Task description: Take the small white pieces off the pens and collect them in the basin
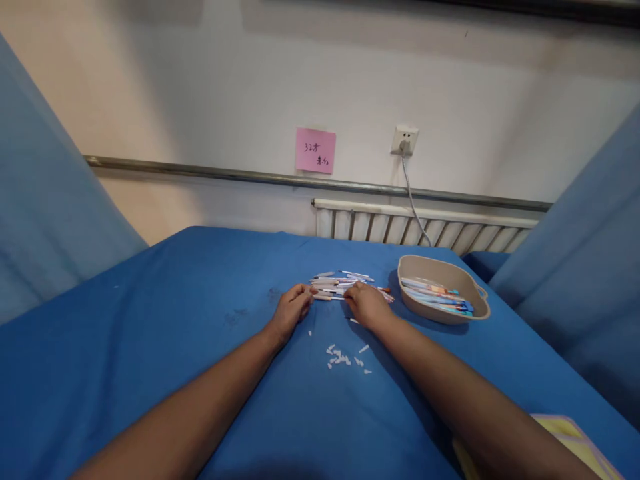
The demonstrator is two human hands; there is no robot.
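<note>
My left hand (293, 308) is closed, its fingertips pinching the left end of a pale pen barrel (323, 297). Between the hands, a thin white pen refill (338, 299) runs from that barrel to the fingertips of my right hand (369, 304), which are closed on it. Just behind both hands lies a loose pile of pens and pen parts (345, 283), partly covered by my right hand. Small white plastic pieces (340, 358), several of them, are scattered on the blue cloth nearer to me. One thin piece (353, 321) lies under my right wrist.
A beige plastic basket (440, 264) with packed pens stands to the right of the pile. The blue cloth (175, 300) covers the table. Behind are a radiator (425, 227), a socket with a plug (405, 141) and a pink note (315, 151). Blue curtains (45, 187) hang at both sides.
</note>
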